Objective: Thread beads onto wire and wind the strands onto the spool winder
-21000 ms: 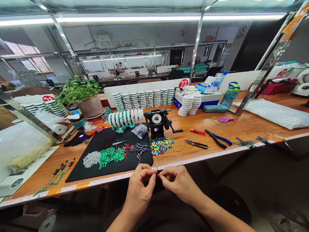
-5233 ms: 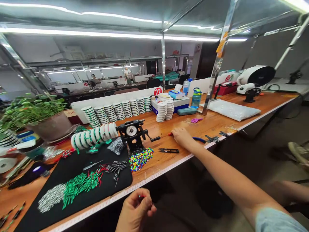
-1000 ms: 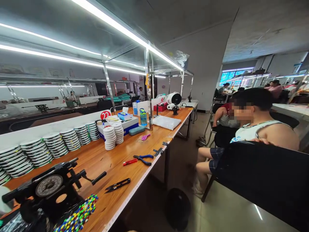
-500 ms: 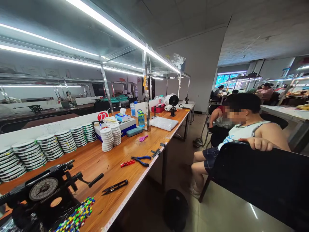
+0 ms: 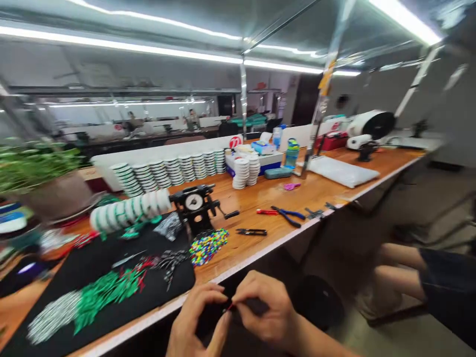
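"What's different now?"

"The view has swung back from the seated person at the right, whose legs [image 5: 399, 282] show, and both hands have come together just off the counter's [image 5: 245, 210] near edge."

"Where's the small red piece [image 5: 230, 306]?"

"Between the fingertips, near the black mat's [image 5: 159, 292] right corner. The right hand [image 5: 275, 312] has finger and thumb pinched on it."

"And the left hand's [image 5: 186, 325] grip?"

"Finger and thumb part-way open around the dark end. It's blurred; I can't tell whether they press on it."

"The right hand was at the red tool [image 5: 267, 212] a few seconds ago, wasn't it?"

"Yes. That now lies farther right, beside the pliers [image 5: 289, 217], so both hands are free for the piece. I'd judge the fine handwork is under way again."
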Demonstrator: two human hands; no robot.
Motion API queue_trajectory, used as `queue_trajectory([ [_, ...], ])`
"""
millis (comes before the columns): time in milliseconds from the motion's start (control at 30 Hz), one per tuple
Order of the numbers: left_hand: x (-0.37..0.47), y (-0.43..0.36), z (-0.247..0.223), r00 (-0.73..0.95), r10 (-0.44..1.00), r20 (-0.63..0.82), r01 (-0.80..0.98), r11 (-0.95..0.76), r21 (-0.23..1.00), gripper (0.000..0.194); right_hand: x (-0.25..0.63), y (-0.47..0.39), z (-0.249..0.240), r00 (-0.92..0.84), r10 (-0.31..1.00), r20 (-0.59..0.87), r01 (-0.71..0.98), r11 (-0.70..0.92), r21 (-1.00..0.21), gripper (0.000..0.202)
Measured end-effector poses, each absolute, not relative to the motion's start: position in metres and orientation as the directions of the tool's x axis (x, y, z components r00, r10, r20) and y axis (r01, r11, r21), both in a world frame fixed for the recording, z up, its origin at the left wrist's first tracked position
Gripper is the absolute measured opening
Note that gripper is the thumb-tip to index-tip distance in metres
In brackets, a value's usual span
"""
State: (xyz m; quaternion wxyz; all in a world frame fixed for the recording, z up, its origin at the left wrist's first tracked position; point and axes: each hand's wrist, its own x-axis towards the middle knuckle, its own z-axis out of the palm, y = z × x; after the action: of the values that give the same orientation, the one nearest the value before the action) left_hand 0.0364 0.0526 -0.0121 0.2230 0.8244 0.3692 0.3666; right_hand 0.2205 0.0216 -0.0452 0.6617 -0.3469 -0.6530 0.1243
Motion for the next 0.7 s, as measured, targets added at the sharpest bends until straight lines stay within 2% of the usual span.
queue_trajectory([
  [67,0.037,0.047,-0.011,0.46,0.776,0.432,0.447,-0.623,0.642,0.005,0.223,0.015,-0.044,0.087,0.664,0.743,0.259,0.705,-0.661,0.024],
  [200,0.04,0.04,-0.01,0.443,0.781,0.44,0.465,-0.62,0.632,0.011,0.223,0.011,-0.047,0.078,0.737,0.671,0.184,0.651,-0.736,0.02],
  [367,0.038,0.035,-0.011,0.434,0.724,0.536,0.51,-0.688,0.517,0.007,0.219,0.009,-0.052,0.08,0.896,0.437,0.073,0.432,-0.899,0.008],
  [433,0.038,0.035,-0.013,0.447,0.699,0.558,0.515,-0.711,0.478,0.008,0.218,0.008,-0.053,0.057,0.92,0.389,0.047,0.387,-0.921,0.006],
  [533,0.039,0.035,-0.015,0.469,0.68,0.564,0.506,-0.73,0.459,0.011,0.216,0.007,-0.054,0.059,0.931,0.359,0.046,0.357,-0.933,0.013],
  [600,0.039,0.035,-0.016,0.465,0.704,0.536,0.49,-0.709,0.507,0.011,0.215,0.007,-0.056,0.06,0.931,0.359,0.05,0.357,-0.933,0.016],
  [700,0.039,0.035,-0.016,0.442,0.801,0.403,0.44,-0.585,0.681,0.007,0.214,0.007,-0.059,0.063,0.926,0.371,0.053,0.368,-0.928,0.019],
])
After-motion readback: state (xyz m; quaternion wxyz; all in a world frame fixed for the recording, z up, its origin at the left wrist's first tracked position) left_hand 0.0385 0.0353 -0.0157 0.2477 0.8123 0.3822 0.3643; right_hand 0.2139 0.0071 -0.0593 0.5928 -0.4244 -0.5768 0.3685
